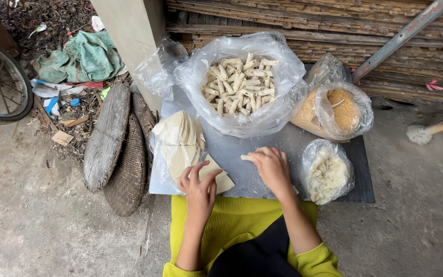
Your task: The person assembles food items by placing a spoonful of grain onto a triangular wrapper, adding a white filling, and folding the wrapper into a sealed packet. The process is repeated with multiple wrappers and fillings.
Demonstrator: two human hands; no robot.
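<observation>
Your left hand [199,185] lies with fingers spread and curled over a pale wrapper sheet [216,177] at the near left of the grey board [278,141], fingertips pressing on its top edge; it pins the sheet rather than gripping it. That sheet lies flat, just beside an open bag of stacked wrappers [179,143] fanned out at the board's left side. Your right hand [271,168] rests palm down near the middle of the board, fingers loosely curved over a small roll [247,157], whose pale end pokes out to the left of your fingertips; the rest of it is hidden under the hand, so you cannot tell how firmly it is held. Behind both hands, at the far edge of the board, a big clear bag [239,84] stands open, full of finished rolls. To its right sits a bag of brown crumbs [334,110], and nearer you, right of your right hand, a bag of whitish filling [327,174]. Off the board to the left, two woven trays [116,149] lie on the concrete. Your yellow sleeves and lap show at the bottom.
</observation>
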